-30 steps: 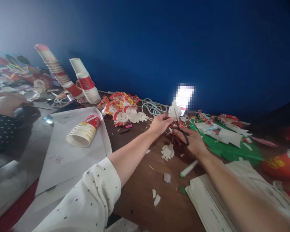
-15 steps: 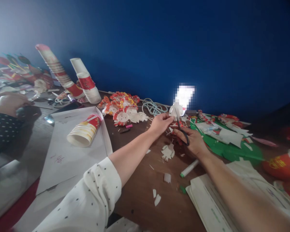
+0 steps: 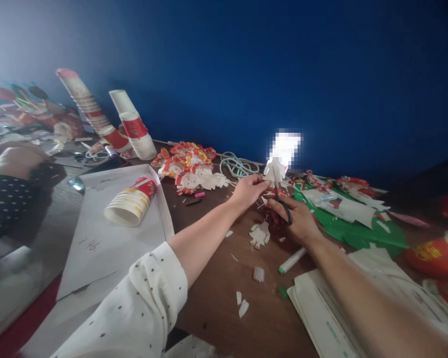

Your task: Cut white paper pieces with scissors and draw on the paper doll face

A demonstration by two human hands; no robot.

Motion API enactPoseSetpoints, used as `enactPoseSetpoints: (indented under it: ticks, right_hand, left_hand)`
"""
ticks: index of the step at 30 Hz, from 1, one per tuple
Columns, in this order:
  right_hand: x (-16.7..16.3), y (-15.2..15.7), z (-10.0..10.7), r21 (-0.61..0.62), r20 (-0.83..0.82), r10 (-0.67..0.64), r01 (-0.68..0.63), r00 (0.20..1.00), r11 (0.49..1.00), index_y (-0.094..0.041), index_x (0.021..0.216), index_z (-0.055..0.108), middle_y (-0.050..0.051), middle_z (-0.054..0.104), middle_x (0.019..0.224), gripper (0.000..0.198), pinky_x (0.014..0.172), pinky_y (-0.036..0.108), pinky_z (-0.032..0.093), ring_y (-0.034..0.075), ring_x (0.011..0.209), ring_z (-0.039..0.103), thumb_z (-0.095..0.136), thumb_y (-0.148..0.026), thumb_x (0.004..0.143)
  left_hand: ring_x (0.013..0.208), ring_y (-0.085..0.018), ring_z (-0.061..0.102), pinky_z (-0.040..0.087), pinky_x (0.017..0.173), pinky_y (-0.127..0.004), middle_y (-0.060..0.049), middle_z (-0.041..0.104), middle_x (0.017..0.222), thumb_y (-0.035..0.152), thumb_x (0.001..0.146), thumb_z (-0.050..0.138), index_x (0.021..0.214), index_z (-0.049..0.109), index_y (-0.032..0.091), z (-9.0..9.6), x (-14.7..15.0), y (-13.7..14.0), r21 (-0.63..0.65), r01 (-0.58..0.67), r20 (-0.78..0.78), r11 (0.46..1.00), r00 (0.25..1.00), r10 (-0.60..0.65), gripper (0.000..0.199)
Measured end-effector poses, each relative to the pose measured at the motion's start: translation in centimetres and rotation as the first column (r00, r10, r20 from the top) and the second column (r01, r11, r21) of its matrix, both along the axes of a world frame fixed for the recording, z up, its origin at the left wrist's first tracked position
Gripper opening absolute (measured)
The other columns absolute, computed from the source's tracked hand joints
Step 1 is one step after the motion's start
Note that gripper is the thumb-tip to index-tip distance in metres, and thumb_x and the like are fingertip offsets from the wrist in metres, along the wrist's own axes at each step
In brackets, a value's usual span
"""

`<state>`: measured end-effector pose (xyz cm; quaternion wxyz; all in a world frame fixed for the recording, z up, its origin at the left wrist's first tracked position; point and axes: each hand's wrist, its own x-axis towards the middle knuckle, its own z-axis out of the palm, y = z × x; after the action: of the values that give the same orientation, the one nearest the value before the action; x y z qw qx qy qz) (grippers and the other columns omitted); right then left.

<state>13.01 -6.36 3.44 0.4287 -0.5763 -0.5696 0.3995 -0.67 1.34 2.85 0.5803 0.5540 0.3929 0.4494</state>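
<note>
My left hand [image 3: 249,191] pinches the edge of a white paper cutout [image 3: 273,169], shaped somewhat like a small figure. Black-handled scissors [image 3: 286,211] are in my right hand [image 3: 298,219], its fingers wrapped about the handles. The blades point up and lie against the cutout's lower part. Below my hands, another white paper cutout [image 3: 260,234] with jagged edges lies on the brown table [image 3: 212,318]. Paper scraps [image 3: 243,308] are scattered nearer to me.
A shallow white box lid [image 3: 97,248] holds nested paper cups [image 3: 130,204]. Cup stacks [image 3: 134,127] stand behind. Red-trimmed paper crafts [image 3: 190,166] and a pale cord [image 3: 239,164] lie by the wall. Right are a green sheet [image 3: 377,241], a marker [image 3: 293,259] and a person's hand [image 3: 17,159] far left.
The paper cutout has turned slightly in my left hand and sits a little differently against the scissor blades. Both arms have stayed almost in place.
</note>
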Motion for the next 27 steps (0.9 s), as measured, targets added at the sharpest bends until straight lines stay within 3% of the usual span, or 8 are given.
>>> enactPoseSetpoints:
  ticks: [3,8,13,21,27]
  right_hand:
    - [0.0,0.0,0.1,-0.005,-0.005,-0.004,0.004,1.0,1.0,-0.017,0.059,0.059,-0.001,0.054,0.052,0.044,0.046,0.023,0.036,0.008,0.046,0.046,0.065,-0.056,0.077]
    - [0.4,0.2,-0.2,0.006,0.001,0.02,-0.02,1.0,1.0,-0.017,0.065,0.062,-0.002,0.052,0.05,0.042,0.046,0.024,0.035,0.009,0.046,0.044,0.064,-0.057,0.078]
    - [0.9,0.4,-0.7,0.006,0.036,0.036,-0.036,0.999,0.999,-0.018,0.058,0.057,-0.001,0.051,0.048,0.044,0.046,0.024,0.036,0.009,0.046,0.045,0.063,-0.055,0.08]
    - [1.1,0.6,-0.8,-0.002,0.033,0.044,-0.044,0.998,0.999,-0.019,0.067,0.064,-0.001,0.052,0.048,0.038,0.045,0.025,0.035,0.011,0.046,0.046,0.065,-0.055,0.078]
    - [1.4,0.7,-0.5,-0.019,0.065,0.067,-0.066,0.996,0.998,-0.019,0.096,0.073,-0.002,0.052,0.049,0.042,0.047,0.026,0.036,0.012,0.047,0.045,0.064,-0.055,0.077]
  left_hand:
    - [0.063,-0.011,0.055,0.042,0.064,-0.025,-0.001,0.062,0.068,0.04,0.076,0.064,0.074,0.06,0.014,-0.2,-0.1,0.3,0.028,0.013,-0.046,1.0,0.999,-0.011,0.026]
    - [0.061,-0.01,0.053,0.04,0.062,-0.024,0.0,0.059,0.065,0.041,0.076,0.063,0.074,0.059,0.015,-0.7,-0.3,0.8,0.061,0.046,-0.051,0.997,0.998,-0.043,0.027]
    - [0.058,-0.009,0.051,0.039,0.06,-0.023,0.001,0.057,0.063,0.04,0.077,0.062,0.073,0.057,0.015,-0.6,-0.5,0.8,0.068,0.074,-0.066,0.995,0.995,-0.07,0.026]
    - [0.056,-0.009,0.05,0.039,0.059,-0.023,0.001,0.058,0.063,0.041,0.076,0.063,0.072,0.056,0.015,-0.6,-0.8,0.9,0.057,0.101,-0.036,0.993,0.994,-0.099,0.026]
    - [0.058,-0.01,0.052,0.04,0.059,-0.023,0.001,0.059,0.063,0.041,0.075,0.064,0.074,0.059,0.015,0.0,-1.1,0.8,0.047,0.115,-0.062,0.992,0.992,-0.112,0.026]
